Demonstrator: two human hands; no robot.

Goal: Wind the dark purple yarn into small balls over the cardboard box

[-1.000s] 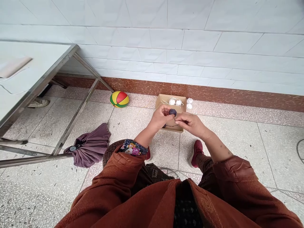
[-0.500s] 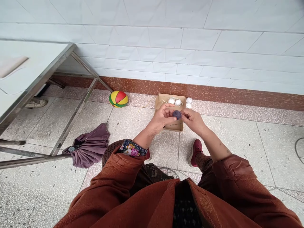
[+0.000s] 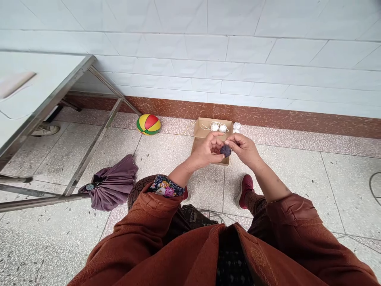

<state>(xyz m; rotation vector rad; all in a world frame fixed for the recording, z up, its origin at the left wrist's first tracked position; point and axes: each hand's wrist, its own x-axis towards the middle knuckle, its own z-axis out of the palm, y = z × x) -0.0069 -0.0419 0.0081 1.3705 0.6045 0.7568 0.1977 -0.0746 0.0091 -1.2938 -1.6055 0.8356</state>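
A small dark purple-grey ball of yarn (image 3: 225, 151) is held out in front of me, above an open cardboard box (image 3: 199, 126). On its left, the curved fingers and thumb of my left hand (image 3: 204, 151) grip the ball. At its top right, my right hand (image 3: 245, 151) has thumb and forefinger pinched together, seemingly on the yarn strand; the strand itself is hard to make out there. Two white yarn balls (image 3: 214, 126) with loose ends lie in the far part of the box. More white yarn balls (image 3: 237, 126) sit just right of it. My hands hide much of the box's near part.
A yellow, red and green ball (image 3: 148, 124) rests by the wall. At left stands a metal-framed table (image 3: 59, 63), with a folded purple umbrella (image 3: 114, 180) beside its lower bar. Another person's shoe (image 3: 46, 129) shows under the table. A thin cable (image 3: 375, 188) lies far right.
The yarn ball has shifted slightly down and to the right, and has turned between my fingers. My right hand now pinches at its top instead of its right side.
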